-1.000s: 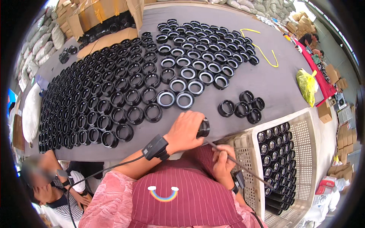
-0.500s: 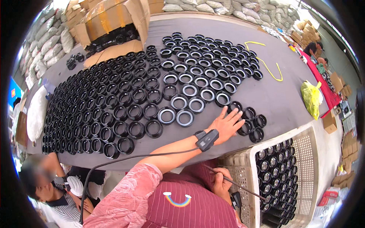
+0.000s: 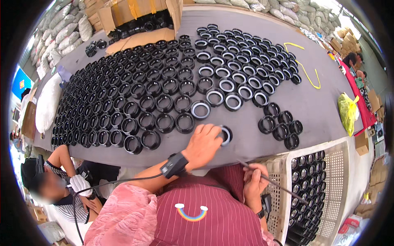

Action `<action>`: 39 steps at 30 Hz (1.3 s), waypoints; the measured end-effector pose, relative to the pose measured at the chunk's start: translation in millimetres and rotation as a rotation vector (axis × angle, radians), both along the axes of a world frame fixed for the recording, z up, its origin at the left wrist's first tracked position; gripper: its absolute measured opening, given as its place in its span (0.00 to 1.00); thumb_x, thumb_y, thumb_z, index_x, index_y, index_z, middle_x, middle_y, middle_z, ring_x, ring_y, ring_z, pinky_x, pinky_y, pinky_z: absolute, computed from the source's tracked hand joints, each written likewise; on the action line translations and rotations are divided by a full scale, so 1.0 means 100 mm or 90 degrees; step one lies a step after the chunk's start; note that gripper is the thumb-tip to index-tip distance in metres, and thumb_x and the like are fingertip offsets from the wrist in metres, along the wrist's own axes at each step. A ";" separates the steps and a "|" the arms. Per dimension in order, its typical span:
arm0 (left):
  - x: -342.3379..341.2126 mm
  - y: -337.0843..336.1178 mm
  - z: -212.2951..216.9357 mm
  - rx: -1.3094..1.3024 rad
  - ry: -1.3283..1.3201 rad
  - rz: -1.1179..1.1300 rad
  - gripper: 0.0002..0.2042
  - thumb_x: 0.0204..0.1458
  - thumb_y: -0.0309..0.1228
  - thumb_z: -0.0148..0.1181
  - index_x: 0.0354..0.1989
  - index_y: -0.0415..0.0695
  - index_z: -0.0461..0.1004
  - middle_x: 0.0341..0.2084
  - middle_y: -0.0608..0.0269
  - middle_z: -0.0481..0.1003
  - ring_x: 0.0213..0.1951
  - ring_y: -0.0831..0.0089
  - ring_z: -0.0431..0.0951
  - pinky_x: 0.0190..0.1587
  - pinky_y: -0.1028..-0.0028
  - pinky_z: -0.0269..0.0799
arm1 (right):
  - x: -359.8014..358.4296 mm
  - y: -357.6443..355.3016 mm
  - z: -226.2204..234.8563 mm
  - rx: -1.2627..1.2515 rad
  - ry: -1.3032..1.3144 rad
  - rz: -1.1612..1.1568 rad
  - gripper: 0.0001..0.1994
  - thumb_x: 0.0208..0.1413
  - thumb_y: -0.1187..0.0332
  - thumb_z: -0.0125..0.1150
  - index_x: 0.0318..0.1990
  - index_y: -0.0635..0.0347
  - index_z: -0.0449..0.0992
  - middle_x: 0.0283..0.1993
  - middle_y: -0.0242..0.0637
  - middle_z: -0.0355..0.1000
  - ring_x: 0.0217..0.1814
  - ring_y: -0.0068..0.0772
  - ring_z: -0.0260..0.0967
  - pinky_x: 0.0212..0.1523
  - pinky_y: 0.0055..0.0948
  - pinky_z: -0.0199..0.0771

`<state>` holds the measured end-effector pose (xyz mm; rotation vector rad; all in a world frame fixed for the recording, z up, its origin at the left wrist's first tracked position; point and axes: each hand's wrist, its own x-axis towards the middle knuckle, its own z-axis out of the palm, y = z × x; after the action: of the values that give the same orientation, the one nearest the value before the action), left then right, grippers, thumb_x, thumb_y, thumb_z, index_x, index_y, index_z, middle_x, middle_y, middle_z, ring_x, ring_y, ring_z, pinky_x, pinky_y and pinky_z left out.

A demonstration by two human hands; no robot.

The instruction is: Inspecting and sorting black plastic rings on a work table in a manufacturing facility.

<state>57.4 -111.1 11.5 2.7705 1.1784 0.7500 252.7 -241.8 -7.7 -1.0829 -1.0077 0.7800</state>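
My left hand (image 3: 202, 147) is closed with its fingertips at the left rim of a black ring (image 3: 229, 135). This ring has a pale inner lining and looks tilted, standing apart from the rows near the table's front edge. A little behind it lies another pale-lined ring (image 3: 200, 110). Low at the right, over the apron, my right hand (image 3: 255, 182) grips a thin dark rod (image 3: 283, 188) that slants down to the right. Just beyond that hand, a small cluster of plain black rings (image 3: 281, 131) lies on the table.
Rows of black rings (image 3: 164, 103) cover the grey table (image 3: 250, 143). An open carton (image 3: 139, 10) of black parts stands at the back. At the right are a plastic crate (image 3: 334, 184) of black parts, a yellow bag (image 3: 347, 112) and yellow strapping (image 3: 308, 73). Another person (image 3: 61, 184) sits at left.
My left hand has moved from the right-hand ring cluster to the near pale-lined ring, which now sits closer to the front edge. My right hand still grips the rod. The whole view has shifted.
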 end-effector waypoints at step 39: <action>-0.40 -0.16 -0.23 -0.148 -0.251 -0.138 0.10 0.45 0.28 0.66 0.36 0.44 0.74 0.50 0.48 0.74 0.48 0.52 0.76 0.51 0.59 0.71 | -0.36 0.84 0.15 0.029 -0.463 0.080 0.01 0.57 0.74 0.61 0.33 0.59 0.77 0.32 0.37 0.78 0.33 0.42 0.74 0.37 0.38 0.69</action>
<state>17.5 -127.0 -11.6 2.3647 0.8169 1.0005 216.7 -157.7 7.2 -1.3042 -1.7079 0.4527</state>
